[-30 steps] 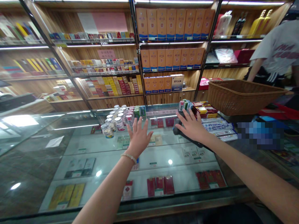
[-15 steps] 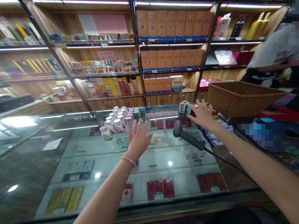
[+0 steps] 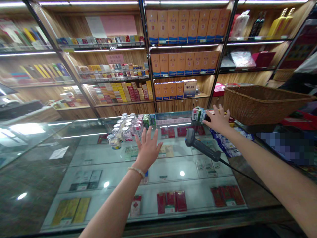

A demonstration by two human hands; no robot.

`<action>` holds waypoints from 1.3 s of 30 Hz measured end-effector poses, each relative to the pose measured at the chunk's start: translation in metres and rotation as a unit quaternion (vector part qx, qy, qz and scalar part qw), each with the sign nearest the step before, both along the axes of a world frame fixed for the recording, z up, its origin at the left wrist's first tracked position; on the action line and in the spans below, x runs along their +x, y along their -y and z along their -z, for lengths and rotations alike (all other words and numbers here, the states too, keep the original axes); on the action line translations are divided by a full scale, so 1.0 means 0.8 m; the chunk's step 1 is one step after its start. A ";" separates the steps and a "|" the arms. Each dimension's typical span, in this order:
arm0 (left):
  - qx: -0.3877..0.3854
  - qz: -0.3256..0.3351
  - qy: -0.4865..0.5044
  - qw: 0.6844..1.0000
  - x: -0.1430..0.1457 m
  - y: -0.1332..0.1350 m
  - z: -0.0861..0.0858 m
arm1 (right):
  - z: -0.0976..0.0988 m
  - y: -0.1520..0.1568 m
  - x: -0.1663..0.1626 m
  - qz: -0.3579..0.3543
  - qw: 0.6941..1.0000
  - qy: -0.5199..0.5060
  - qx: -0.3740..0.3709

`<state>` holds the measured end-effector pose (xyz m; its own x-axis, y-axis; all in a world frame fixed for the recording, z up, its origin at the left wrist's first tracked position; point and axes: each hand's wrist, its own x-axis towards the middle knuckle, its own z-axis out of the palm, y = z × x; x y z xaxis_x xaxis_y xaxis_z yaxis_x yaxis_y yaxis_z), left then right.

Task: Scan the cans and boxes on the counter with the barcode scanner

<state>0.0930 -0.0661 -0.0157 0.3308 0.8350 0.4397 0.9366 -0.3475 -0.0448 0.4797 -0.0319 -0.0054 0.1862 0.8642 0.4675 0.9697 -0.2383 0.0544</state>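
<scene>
My left hand, a beaded bracelet at its wrist, is spread palm down over the glass counter and holds nothing. Just beyond its fingertips stand rows of small lidded jars and pink, green and blue packs. Farther right, my right hand has its fingers apart beside a smaller group of similar packs. Whether its thumb touches them I cannot tell. A dark grey barcode scanner lies on the glass between my hands, its cable trailing right. Blue-and-white packets lie under my right forearm.
A wicker basket stands at the right end of the counter. Inside the glass case are red packs and yellow packs. Shelves of orange boxes line the back wall. A paper slip lies at left.
The view has shifted slightly, so the counter and shelves sit a little farther right. A person in a white shirt at right has moved mostly out of view. Both hands stay spread.
</scene>
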 end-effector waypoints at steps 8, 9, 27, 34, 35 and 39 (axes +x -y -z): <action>0.023 0.010 0.008 1.000 -0.001 -0.003 0.005 | 0.008 -0.014 0.010 -0.012 1.000 -0.009 0.024; 0.025 0.011 0.009 1.000 -0.001 -0.003 0.006 | 0.008 -0.015 0.010 -0.013 0.999 -0.013 0.030; 0.039 0.030 0.020 0.999 -0.002 -0.007 0.013 | -0.005 -0.018 -0.007 -0.027 0.997 -0.030 0.060; 0.019 0.014 0.013 1.000 0.001 -0.004 0.009 | -0.007 -0.007 -0.013 -0.063 0.997 0.000 0.050; 0.016 0.011 0.011 1.000 0.001 -0.003 0.008 | -0.009 -0.008 -0.012 -0.066 0.997 0.000 0.043; 0.019 0.007 0.007 1.000 0.000 -0.004 0.008 | -0.020 -0.014 -0.006 -0.073 0.997 0.000 -0.002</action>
